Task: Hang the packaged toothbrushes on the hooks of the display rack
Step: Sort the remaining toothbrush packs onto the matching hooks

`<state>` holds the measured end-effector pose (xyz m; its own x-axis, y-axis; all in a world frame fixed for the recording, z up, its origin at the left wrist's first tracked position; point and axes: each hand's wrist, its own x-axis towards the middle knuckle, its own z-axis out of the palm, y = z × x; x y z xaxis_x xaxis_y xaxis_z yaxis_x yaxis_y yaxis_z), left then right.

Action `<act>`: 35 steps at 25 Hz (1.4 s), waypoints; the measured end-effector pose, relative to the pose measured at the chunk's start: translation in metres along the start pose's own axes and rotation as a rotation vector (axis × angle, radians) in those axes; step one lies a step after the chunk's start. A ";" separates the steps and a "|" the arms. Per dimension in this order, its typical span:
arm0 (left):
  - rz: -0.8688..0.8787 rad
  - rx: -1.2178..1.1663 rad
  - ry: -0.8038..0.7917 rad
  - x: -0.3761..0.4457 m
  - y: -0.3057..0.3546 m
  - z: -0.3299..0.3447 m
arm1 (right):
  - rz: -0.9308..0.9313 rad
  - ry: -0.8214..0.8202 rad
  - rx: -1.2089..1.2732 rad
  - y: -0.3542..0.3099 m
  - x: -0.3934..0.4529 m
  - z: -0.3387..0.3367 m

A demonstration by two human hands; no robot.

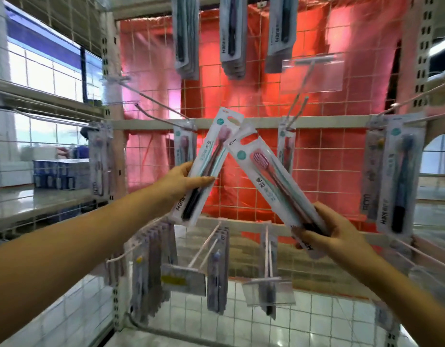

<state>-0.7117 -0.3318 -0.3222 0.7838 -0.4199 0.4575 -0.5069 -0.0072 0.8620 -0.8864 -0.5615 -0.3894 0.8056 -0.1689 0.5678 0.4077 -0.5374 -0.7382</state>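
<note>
While both my arms are raised before the wire display rack (244, 101), my left hand (184, 181) grips one packaged toothbrush (208, 162) at its lower half, thumb across the front and fingers behind, the pack tilted with its hang slot up and to the right. My right hand (334, 231) holds a second pack (274, 179) by its base, fingers wrapped round it; possibly more than one pack, I cannot tell. Its long axis leans up and to the left, so the two tops nearly meet. An empty hook (164, 110) juts out above and left of the left-hand pack, which lies nearer to it; another bare hook (298, 107) stands above the right. In my judgement, the slot must be turned square to the hook tip before threading.
</note>
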 end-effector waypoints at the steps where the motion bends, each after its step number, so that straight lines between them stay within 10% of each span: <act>1: -0.008 0.008 -0.021 0.003 -0.001 -0.008 | 0.024 0.016 -0.003 0.000 0.002 0.000; 18: 0.018 -0.009 -0.288 0.012 -0.045 -0.091 | 0.135 -0.058 -0.282 -0.023 0.063 0.061; 35: -0.004 -0.271 -0.183 -0.007 -0.036 -0.120 | 0.134 -0.132 -0.073 -0.042 0.081 0.096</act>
<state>-0.6554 -0.2197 -0.3304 0.6957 -0.5765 0.4285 -0.3708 0.2227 0.9016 -0.7975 -0.4734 -0.3474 0.9019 -0.1354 0.4101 0.2649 -0.5766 -0.7729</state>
